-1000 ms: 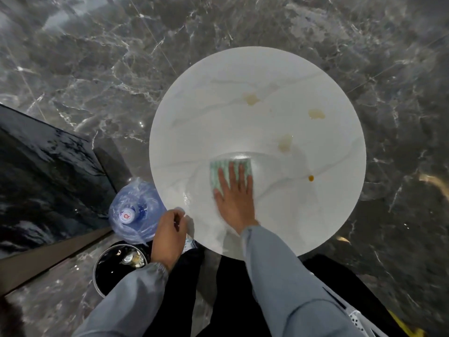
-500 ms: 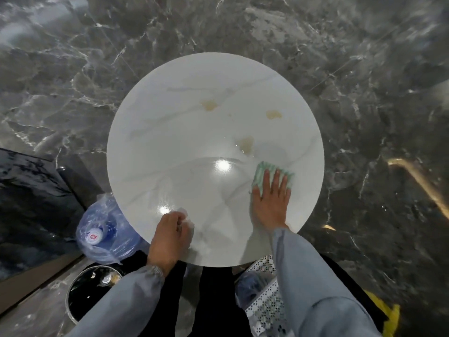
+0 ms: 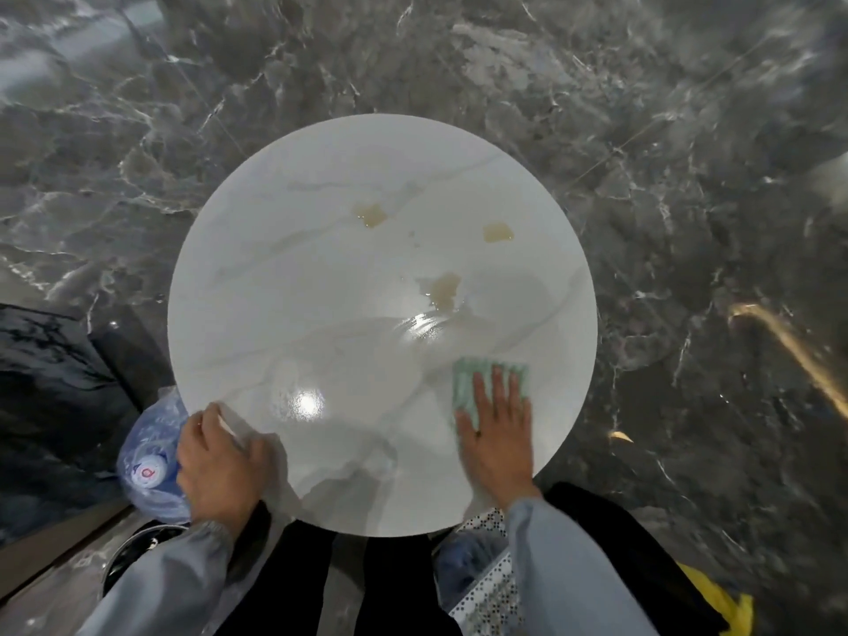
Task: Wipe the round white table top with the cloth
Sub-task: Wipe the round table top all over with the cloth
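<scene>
The round white table top (image 3: 293,286) fills the middle of the view and shines wet across its near half. My right hand (image 3: 498,433) lies flat on the green cloth (image 3: 468,383), pressing it onto the near right part of the top. My left hand (image 3: 215,465) curls over the table's near left rim. Three yellowish stains sit on the far half: one far stain (image 3: 369,215), one right stain (image 3: 498,232), and one centre stain (image 3: 445,286) just beyond the cloth.
A blue water bottle (image 3: 147,465) stands on the floor under the left rim, with a round dark bin (image 3: 133,557) nearer me. A dark cabinet (image 3: 46,383) is at the left. A white perforated basket (image 3: 491,594) sits by my legs. Grey marble floor (image 3: 688,176) surrounds the table.
My right hand swept the cloth from the near middle of the top to the near right. A small orange spot there is gone. My left hand stayed on the rim.
</scene>
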Demonstrator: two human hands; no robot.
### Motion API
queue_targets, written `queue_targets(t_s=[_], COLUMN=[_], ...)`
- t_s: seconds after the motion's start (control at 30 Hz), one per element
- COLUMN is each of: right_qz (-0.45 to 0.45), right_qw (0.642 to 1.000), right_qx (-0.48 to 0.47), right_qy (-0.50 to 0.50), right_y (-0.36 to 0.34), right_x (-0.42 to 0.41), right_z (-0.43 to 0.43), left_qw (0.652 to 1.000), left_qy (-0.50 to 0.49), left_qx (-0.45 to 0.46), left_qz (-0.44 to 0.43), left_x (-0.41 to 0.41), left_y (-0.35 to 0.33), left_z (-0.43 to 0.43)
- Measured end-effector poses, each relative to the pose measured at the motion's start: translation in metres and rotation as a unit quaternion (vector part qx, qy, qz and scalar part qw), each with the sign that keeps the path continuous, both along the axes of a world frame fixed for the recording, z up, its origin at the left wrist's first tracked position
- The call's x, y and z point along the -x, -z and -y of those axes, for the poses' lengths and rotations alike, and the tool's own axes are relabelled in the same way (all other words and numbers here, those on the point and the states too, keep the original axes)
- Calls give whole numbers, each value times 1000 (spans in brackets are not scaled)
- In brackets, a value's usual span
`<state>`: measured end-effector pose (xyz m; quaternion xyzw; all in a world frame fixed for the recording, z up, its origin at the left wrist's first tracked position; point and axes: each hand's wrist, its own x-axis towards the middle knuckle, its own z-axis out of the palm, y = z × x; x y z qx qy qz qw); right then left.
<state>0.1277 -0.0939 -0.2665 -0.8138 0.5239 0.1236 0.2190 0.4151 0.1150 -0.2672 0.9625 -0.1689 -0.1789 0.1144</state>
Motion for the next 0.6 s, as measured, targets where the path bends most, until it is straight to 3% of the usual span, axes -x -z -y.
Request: queue_targets(t_s=[0.1, 0.17, 0.33, 0.47, 0.6], right_qz=[13, 18, 73, 103, 30], right_qw=[997, 997, 984, 971, 986], right_qx=[33, 56, 87, 38, 11], right_qy=[69, 57, -140, -212, -162], right_y=[13, 28, 40, 25, 17], right_x=[-32, -74, -156, -103, -41], right_z=[59, 81, 34, -41, -2], left_qw=[998, 997, 995, 992, 990], left_qy=[38, 26, 21, 42, 41], left_qx=[-34, -52, -77, -79, -68], left_qz=[-23, -43, -59, -93, -117], left_x=[-8, -8, -4, -12, -13], left_y=[11, 16, 8, 10, 2], left_z=[1, 8, 21, 15, 13])
